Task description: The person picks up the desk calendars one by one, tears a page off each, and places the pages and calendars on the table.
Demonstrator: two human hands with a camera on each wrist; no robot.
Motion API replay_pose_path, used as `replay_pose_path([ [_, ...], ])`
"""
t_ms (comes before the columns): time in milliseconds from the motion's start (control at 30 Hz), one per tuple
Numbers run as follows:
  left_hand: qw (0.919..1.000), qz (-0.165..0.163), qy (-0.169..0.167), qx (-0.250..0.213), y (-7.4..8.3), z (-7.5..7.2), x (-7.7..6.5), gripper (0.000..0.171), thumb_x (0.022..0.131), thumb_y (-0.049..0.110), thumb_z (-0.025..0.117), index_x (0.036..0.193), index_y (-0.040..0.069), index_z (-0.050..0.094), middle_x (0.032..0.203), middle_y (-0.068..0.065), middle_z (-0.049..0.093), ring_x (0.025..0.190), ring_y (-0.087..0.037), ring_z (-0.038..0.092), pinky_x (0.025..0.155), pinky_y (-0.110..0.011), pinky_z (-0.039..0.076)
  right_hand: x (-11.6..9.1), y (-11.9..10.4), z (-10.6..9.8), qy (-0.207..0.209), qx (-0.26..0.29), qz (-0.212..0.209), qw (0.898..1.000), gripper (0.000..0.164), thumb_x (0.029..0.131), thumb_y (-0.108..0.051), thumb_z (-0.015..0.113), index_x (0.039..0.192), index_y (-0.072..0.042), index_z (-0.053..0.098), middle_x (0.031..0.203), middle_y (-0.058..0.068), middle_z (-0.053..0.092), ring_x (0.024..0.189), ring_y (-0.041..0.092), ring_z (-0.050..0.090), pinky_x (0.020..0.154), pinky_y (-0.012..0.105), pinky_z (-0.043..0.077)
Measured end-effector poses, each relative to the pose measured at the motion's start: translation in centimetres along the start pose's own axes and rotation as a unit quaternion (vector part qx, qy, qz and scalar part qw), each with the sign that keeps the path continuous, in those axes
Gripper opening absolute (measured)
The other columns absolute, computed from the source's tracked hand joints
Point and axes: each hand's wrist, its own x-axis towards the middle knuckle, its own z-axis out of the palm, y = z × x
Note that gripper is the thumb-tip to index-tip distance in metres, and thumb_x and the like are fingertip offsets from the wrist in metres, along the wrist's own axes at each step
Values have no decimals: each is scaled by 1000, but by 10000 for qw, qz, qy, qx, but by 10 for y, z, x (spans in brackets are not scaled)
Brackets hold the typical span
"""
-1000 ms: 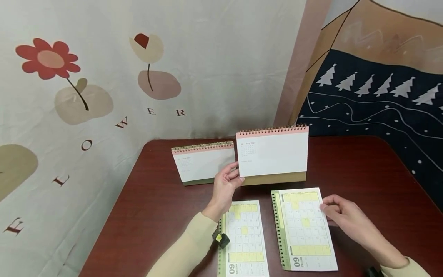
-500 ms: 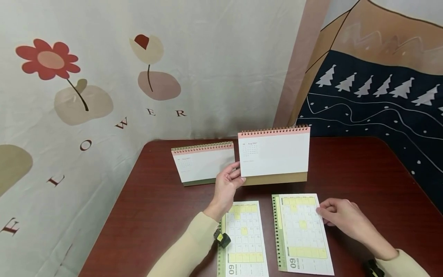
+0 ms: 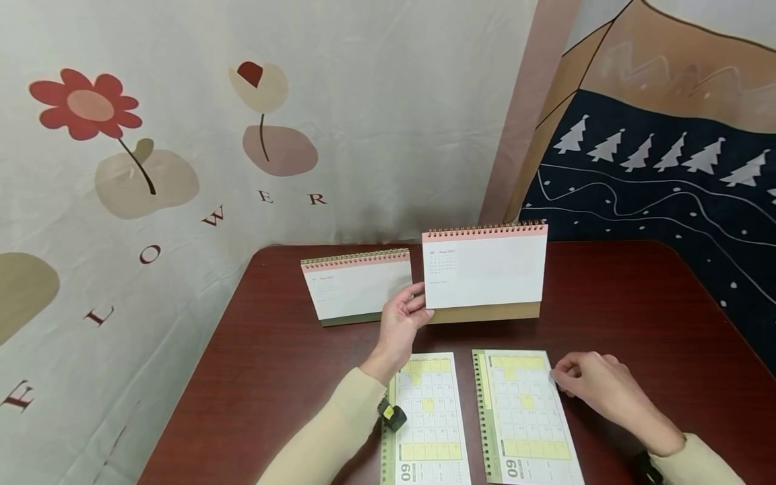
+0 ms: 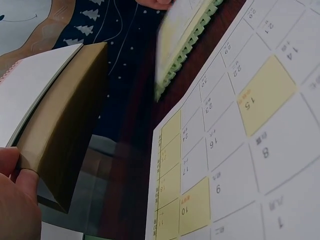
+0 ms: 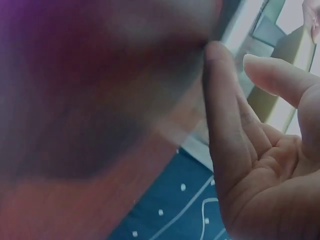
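My left hand (image 3: 400, 327) grips the lower left corner of a desk calendar (image 3: 485, 269) with a pink top strip, a top coil and a brown stand. In the left wrist view, thumb and fingers hold the brown stand (image 4: 65, 115) at its edge. A spiral planner (image 3: 527, 417) with a green bound edge and yellow-marked squares lies flat at front right. Beside its right edge is my right hand (image 3: 612, 391). Thumb and forefinger are apart in the right wrist view, with nothing seen between them; whether a fingertip touches the planner is unclear.
Left of the held calendar stands a similar desk calendar (image 3: 358, 289) with a green base. Another green-edged planner (image 3: 427, 417) lies under my left forearm. All are on a dark red table (image 3: 273, 377), with a printed cloth (image 3: 388, 121) hanging behind.
The desk calendar in my left hand has shifted slightly right. The right planner has come down toward me and a little left, my right hand moving with it, then its fingers parting.
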Motion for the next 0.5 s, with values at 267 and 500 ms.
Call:
replay_pose_path([
  [267, 10000, 35, -3, 48, -5, 9, 9, 49, 89, -23, 54, 137, -11, 57, 129, -29, 66, 111, -19, 67, 88, -26, 55, -2, 8, -27, 560, -261, -69, 9981, 31, 100, -29, 67, 107, 0, 75, 84, 3, 72, 66, 15, 55, 55, 31, 42],
  [500, 9989, 1, 139, 452, -14, 20, 18, 47, 88, -24, 53, 133, -10, 60, 127, -27, 68, 114, -26, 67, 83, -25, 54, -4, 10, -48, 751, -73, -2, 9971, 43, 105, -41, 59, 114, -3, 74, 88, 3, 75, 73, 17, 62, 59, 34, 45],
])
